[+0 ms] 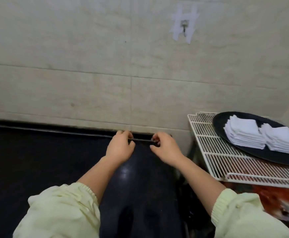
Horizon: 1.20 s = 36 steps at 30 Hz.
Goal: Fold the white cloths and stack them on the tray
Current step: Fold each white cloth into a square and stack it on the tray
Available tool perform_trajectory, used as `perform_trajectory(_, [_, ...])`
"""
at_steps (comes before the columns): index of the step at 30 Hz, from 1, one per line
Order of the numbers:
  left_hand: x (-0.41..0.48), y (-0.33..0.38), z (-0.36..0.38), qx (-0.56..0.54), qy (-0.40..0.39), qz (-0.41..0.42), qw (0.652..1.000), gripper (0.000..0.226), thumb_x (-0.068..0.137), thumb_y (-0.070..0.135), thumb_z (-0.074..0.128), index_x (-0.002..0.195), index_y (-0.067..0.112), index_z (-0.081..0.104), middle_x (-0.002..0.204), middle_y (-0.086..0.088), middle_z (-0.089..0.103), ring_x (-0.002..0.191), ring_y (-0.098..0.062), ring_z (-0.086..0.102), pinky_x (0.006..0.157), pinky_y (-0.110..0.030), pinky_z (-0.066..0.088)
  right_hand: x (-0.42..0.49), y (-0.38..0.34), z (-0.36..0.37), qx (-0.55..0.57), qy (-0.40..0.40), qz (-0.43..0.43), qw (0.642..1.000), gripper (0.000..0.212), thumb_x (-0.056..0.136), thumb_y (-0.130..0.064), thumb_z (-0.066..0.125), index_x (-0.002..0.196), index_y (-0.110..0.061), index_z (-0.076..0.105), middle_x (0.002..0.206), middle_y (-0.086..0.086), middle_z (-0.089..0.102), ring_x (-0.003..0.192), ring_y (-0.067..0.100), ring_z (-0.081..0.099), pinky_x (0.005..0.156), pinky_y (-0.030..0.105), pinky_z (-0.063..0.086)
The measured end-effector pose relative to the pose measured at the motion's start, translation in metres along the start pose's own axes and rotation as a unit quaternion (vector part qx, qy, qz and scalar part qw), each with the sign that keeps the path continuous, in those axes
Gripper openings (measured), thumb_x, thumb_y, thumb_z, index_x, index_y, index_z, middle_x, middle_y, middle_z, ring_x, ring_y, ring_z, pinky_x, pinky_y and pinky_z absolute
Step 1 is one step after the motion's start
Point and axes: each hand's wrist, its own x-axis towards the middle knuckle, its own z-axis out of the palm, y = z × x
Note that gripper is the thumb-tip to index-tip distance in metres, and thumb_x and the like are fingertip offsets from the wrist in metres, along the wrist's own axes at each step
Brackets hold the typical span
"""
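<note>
A tiled [88,66] service room, with dark counter [37,160] and wire rack [209,148].

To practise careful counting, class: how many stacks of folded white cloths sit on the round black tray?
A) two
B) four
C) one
A: two stacks of folded white cloths lie side by side on the round black tray, which rests on the white wire rack.

Pale yellow-green sleeves [63,208] with ribbed cuffs, pushed up.
</note>
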Motion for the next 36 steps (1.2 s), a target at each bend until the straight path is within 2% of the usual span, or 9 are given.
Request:
perform_trajectory(5, [-0.055,-0.126,-0.069,0.064,0.004,-0.083,0.994,0.027,0.09,0.025,0.054,0.115,0.015,0.06,0.115,-0.007,0.052,0.102,-0.026,0.056,0.087,-0.035,0.047,-0.008,-0.106,0.097,-0.017,-0.106,-0.061,0.992,0.031,0.086,-0.025,0.065,0.114,-0.013,0.058,0.116,0.006,0.056,0.109,0.023,0.054,0.091,0.033,0.045])
perform_trajectory(14, [-0.131,-0.288,-0.164,0.101,0.039,-0.236,0.966,0.03,0.091,0.026,0.052,0.119,0.016,0.057,0.119,-0.007,0.051,0.109,-0.027,0.052,0.089,-0.038,0.047,0.001,-0.258,0.243,-0.045,-0.242,-0.162,0.956,0.035,0.089,-0.027,0.061,0.12,-0.014,0.052,0.124,0.007,0.051,0.115,0.026,0.05,0.092,0.038,0.046])
perform_trajectory(23, [-0.141,-0.439,-0.236,0.119,0.065,-0.346,0.929,0.032,0.091,0.028,0.053,0.121,0.016,0.057,0.12,-0.008,0.05,0.109,-0.027,0.053,0.092,-0.041,0.047,0.048,-0.389,0.37,-0.054,-0.298,-0.236,0.923,0.038,0.09,-0.028,0.06,0.124,-0.013,0.05,0.126,0.008,0.05,0.116,0.027,0.048,0.093,0.039,0.046])
perform_trajectory(30, [-0.109,-0.542,-0.284,0.139,0.04,-0.4,0.905,0.032,0.093,0.027,0.05,0.123,0.015,0.053,0.121,-0.009,0.048,0.115,-0.028,0.048,0.095,-0.041,0.046,0.1,-0.484,0.461,-0.071,-0.341,-0.262,0.9,0.044,0.091,-0.026,0.06,0.13,-0.011,0.047,0.13,0.01,0.049,0.121,0.028,0.047,0.098,0.041,0.045])
perform_trajectory(36, [-0.093,-0.621,-0.317,0.116,0.064,-0.446,0.885,0.031,0.093,0.026,0.049,0.122,0.016,0.054,0.122,-0.008,0.047,0.117,-0.027,0.046,0.096,-0.04,0.045,0.135,-0.542,0.524,-0.068,-0.376,-0.275,0.882,0.042,0.092,-0.026,0.058,0.13,-0.013,0.046,0.129,0.008,0.049,0.12,0.026,0.048,0.097,0.04,0.046])
